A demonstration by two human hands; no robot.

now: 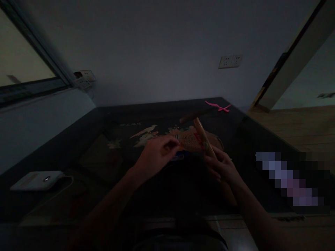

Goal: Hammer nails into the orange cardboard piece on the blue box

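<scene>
In my right hand (221,164) is a hammer (201,130), gripped by its light wooden handle, with its dark head raised to the far left of my fingers. The handle's lower end runs back past my wrist. Thumb and fingertips of my left hand (159,151) are pinched together just left of the hammer; whatever they hold is too small and dark to make out. Between the hands lies a brown, speckled, patterned piece (191,139); I cannot tell whether it is loose or part of the tabletop picture. A small blue item (180,156) shows below my left fingertips.
The dark tabletop (125,115) carries a bird-and-flower picture. A white power bank (39,180) with a cable lies at the left, a pink ribbon (221,107) at the far right corner. A blurred-out object (288,179) is near the right edge. Wall sockets (230,61) are behind.
</scene>
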